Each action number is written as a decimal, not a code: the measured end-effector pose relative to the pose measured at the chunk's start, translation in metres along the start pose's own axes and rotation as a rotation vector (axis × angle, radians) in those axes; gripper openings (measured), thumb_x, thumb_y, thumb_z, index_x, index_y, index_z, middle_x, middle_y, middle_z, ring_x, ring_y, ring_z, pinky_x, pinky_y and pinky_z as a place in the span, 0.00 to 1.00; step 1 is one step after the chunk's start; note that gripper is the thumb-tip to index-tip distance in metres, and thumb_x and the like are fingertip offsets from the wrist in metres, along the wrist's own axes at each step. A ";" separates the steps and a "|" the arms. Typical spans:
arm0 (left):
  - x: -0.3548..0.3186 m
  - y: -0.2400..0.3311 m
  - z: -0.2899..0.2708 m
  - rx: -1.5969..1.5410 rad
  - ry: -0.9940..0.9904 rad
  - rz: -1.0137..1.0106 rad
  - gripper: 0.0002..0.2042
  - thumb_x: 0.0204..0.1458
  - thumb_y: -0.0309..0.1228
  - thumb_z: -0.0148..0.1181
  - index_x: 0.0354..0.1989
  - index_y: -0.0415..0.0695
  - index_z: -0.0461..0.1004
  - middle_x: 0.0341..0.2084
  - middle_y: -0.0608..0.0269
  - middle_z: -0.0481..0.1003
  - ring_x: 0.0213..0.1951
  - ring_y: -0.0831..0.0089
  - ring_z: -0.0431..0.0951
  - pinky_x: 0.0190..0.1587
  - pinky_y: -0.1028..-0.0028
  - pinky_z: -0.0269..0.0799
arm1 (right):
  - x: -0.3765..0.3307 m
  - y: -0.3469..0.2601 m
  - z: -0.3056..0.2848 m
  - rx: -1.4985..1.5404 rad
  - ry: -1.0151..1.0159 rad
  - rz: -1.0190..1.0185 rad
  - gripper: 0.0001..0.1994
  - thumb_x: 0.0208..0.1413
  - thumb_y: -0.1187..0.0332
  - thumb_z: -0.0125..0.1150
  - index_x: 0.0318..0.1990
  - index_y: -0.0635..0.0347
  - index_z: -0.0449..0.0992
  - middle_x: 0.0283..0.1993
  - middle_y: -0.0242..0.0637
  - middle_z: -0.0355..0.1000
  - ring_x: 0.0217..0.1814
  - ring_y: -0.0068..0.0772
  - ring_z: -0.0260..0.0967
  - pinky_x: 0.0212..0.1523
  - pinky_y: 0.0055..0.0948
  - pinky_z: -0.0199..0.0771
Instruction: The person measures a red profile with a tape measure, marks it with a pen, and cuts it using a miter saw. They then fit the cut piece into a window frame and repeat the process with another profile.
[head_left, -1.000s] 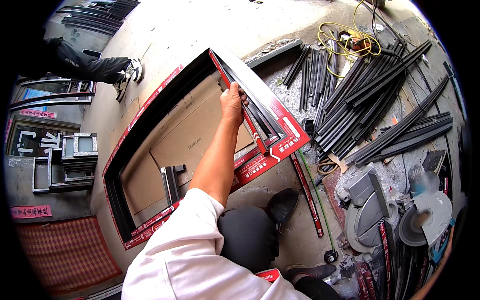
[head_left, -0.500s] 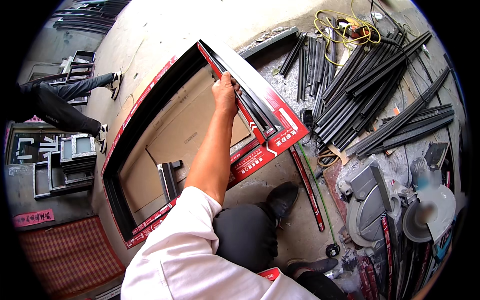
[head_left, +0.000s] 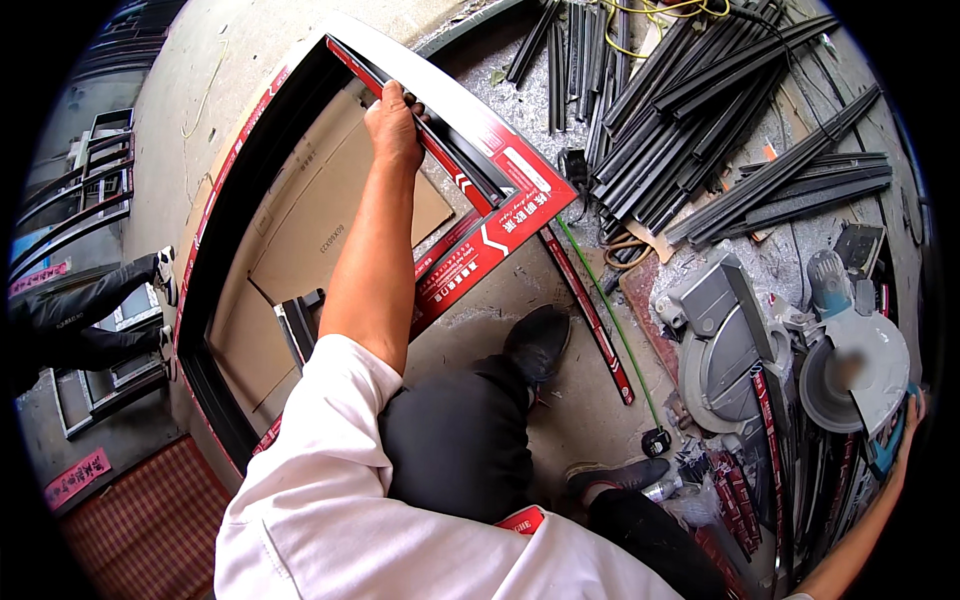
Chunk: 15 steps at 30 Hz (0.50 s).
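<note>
My left hand (head_left: 392,125) is closed round a black trim strip with red film (head_left: 450,168). That strip lies along the inner right side of a large curved window frame (head_left: 470,265), its near end at the frame's corner. At the far right my right hand (head_left: 912,412) rests against the teal body of a miter saw (head_left: 725,340), fingers partly cut off by the picture's rim. Cardboard (head_left: 330,220) shows inside the frame, with a short black profile piece (head_left: 297,325) on it.
Black profile offcuts (head_left: 690,130) are heaped at the upper right, near a yellow cord (head_left: 650,12). Another red-filmed strip (head_left: 590,315) lies by my foot, beside a green line running to a small black tape measure (head_left: 655,441). A person's dark-trousered legs (head_left: 90,300) are at the left.
My view has shifted, so the scene sits further left and up. The strip's near end has drawn back toward the frame's corner. My right hand has come into view at the saw.
</note>
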<state>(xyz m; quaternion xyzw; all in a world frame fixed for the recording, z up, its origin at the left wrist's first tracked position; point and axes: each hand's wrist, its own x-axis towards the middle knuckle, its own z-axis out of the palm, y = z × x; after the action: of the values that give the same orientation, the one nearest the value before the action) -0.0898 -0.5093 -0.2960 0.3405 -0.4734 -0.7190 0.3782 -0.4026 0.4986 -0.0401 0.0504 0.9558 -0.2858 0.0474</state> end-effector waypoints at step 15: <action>-0.005 0.007 0.020 0.128 0.096 -0.042 0.22 0.70 0.45 0.48 0.34 0.35 0.73 0.24 0.59 0.75 0.21 0.69 0.74 0.25 0.67 0.74 | 0.005 0.013 -0.010 0.024 -0.038 0.081 0.22 0.70 0.51 0.61 0.65 0.49 0.75 0.31 0.24 0.73 0.24 0.13 0.64 0.23 0.17 0.65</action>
<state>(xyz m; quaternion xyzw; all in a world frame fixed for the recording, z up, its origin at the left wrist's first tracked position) -0.1026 -0.4990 -0.2823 0.4079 -0.4925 -0.6779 0.3627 -0.4065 0.5151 -0.0395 0.0844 0.9484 -0.2960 0.0763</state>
